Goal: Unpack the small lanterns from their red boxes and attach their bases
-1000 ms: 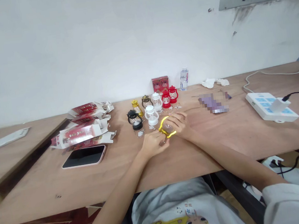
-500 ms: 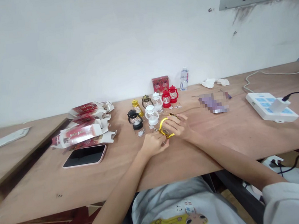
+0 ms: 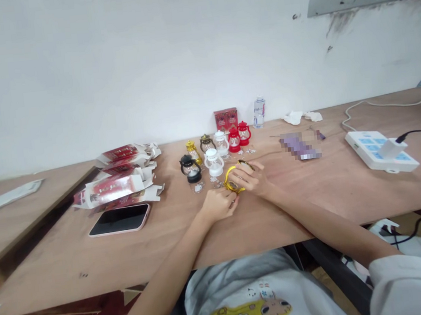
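Grip: gold lantern [image 3: 231, 180] is clasped by right hand [image 3: 253, 178] | left hand [image 3: 218, 204] is curled beside it — grasp cannot be told.

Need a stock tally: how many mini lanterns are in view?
8. Standing: black lantern, white lantern, gold lantern, bronze lantern, clear lantern, red lantern, second red lantern. The eighth, a gold-framed lantern, partly hidden, sits in the right hand.
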The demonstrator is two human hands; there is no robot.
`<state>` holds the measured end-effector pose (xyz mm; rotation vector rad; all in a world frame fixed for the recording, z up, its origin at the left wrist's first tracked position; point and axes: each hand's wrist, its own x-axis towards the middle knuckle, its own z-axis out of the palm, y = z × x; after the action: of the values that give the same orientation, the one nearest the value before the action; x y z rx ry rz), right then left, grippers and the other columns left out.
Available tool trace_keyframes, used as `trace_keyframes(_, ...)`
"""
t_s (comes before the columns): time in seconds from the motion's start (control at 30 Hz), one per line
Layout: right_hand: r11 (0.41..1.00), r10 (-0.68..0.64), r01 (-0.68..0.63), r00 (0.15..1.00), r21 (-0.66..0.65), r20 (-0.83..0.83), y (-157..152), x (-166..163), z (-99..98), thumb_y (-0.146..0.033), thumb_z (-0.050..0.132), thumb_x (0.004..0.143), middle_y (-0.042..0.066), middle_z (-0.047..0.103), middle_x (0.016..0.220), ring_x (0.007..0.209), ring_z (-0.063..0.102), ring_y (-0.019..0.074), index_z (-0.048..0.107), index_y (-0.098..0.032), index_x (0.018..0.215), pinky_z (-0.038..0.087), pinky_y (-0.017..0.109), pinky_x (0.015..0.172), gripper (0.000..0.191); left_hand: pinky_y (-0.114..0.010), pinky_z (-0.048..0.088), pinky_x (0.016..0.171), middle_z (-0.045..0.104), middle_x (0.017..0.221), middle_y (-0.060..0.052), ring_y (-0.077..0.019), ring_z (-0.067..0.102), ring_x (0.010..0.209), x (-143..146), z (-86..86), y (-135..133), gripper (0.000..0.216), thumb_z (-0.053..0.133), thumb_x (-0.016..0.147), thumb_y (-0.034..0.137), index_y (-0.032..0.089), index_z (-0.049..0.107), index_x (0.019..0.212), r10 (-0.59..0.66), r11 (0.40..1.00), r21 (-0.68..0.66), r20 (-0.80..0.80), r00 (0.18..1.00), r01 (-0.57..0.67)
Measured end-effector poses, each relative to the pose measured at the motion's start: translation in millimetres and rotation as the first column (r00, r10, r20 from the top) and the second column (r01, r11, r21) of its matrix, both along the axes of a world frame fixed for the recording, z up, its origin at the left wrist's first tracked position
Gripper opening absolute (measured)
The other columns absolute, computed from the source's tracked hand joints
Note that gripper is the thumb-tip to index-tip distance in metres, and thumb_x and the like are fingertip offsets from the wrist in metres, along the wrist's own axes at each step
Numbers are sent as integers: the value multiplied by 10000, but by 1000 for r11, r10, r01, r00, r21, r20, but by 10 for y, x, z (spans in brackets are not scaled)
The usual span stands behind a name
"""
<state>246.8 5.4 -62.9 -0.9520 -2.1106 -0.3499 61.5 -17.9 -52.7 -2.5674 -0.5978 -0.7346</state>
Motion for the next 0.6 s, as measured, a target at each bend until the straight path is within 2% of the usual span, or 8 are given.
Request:
trace_keyframes(0.23, 960, -42, 19, 996, 279, 78, -17, -5, -18, -183, 416, 944, -43, 703, 986, 994, 610, 124, 620, -344, 1004, 375, 324, 829, 267, -263, 252, 444, 566, 516, 2, -120, 510, 476, -15, 0, 20, 256, 495, 804, 224, 172, 520, 555, -43, 999, -20, 58, 997, 44)
trace_keyframes(0.3, 926, -59, 25, 995, 378, 78, -25, -14, -4, -166, 434, 938, -40, 705, 965, 1000, 596, 113, 623, -316, 997, 349, 308, 844, 249, -260, 259, 447, 549, 504, 12, -111, 495, 467, -26, 3, 29, 302, 511, 816, 267, 174, 491, 530, -54, 997, -53, 76, 996, 58)
trace_keyframes(0.4, 843, -77, 34, 995, 538, 58, -36, -34, 34, -127, 499, 901, -37, 710, 927, 999, 585, 111, 627, -275, 975, 313, 304, 871, 209, -250, 283, 460, 506, 482, 20, -98, 462, 457, -32, 1, 34, 382, 522, 838, 339, 174, 442, 503, -57, 993, -95, 113, 992, 68)
trace_keyframes(0.47, 816, -77, 41, 996, 576, 39, -38, -48, 52, -112, 530, 879, -23, 712, 920, 1005, 584, 125, 631, -257, 965, 296, 314, 883, 196, -243, 299, 472, 478, 478, 24, -93, 440, 458, -28, -1, 29, 399, 520, 847, 350, 176, 417, 502, -70, 991, -105, 163, 984, 88)
trace_keyframes(0.6, 803, -102, 112, 994, 585, -50, -30, -69, 50, -134, 557, 869, -15, 714, 914, 995, 589, 134, 635, -246, 968, 279, 319, 899, 169, -233, 316, 489, 442, 509, 28, -96, 404, 485, -11, 0, 3, 328, 530, 831, 310, 187, 401, 555, -103, 979, -142, 273, 957, 146)
